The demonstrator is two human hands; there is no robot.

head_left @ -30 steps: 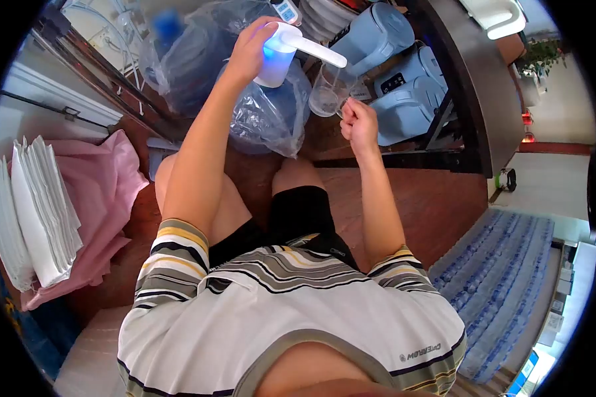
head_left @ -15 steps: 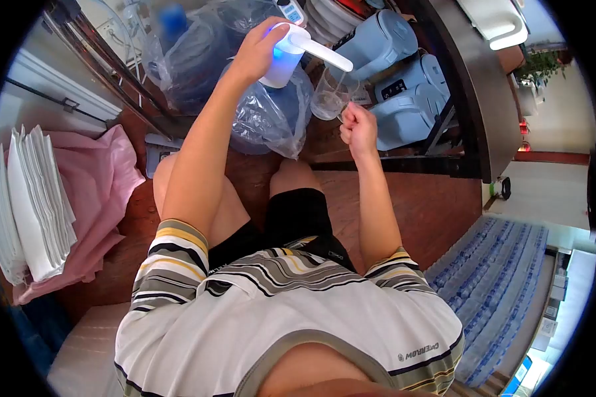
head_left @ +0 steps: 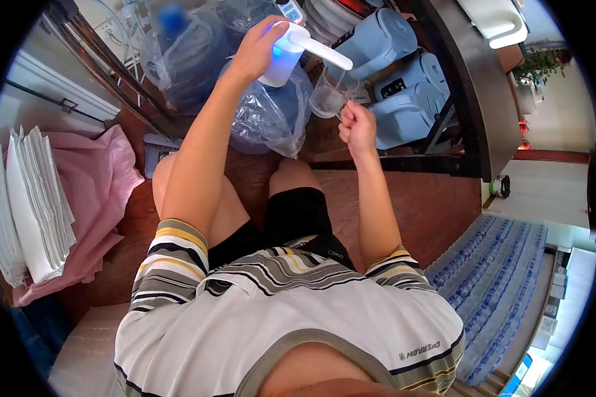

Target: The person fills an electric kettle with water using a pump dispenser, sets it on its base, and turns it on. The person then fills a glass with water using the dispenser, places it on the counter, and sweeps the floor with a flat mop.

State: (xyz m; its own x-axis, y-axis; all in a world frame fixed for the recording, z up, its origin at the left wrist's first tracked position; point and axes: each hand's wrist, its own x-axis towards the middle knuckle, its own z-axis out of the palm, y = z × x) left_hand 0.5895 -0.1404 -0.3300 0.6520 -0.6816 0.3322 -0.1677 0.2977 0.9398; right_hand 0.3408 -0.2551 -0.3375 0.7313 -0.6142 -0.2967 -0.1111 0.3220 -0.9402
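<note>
A white electric water pump [head_left: 282, 69], glowing blue, stands on a large blue water bottle [head_left: 258, 122] wrapped in clear plastic. My left hand [head_left: 258, 51] is closed around the pump's upper body, thumb on top. Its long white spout [head_left: 328, 55] points to the right. From the spout tip, a thin stream of water appears to fall into a clear glass mug [head_left: 326, 102]. My right hand [head_left: 357, 126] grips the mug by its handle, with the fingers curled in. Bubbly water shows inside the mug.
Several light-blue appliances [head_left: 410, 112] sit on a dark shelf [head_left: 467, 99] at the right. More plastic-wrapped bottles [head_left: 195, 56] stand behind the pump. At left, folded white sheets [head_left: 40, 198] lie against a pink cloth [head_left: 99, 172]. Packed water bottles [head_left: 490, 284] lie at lower right.
Both hands keep their places on the pump and the mug. The mug has shifted very slightly, and the water in it looks more bubbly.
</note>
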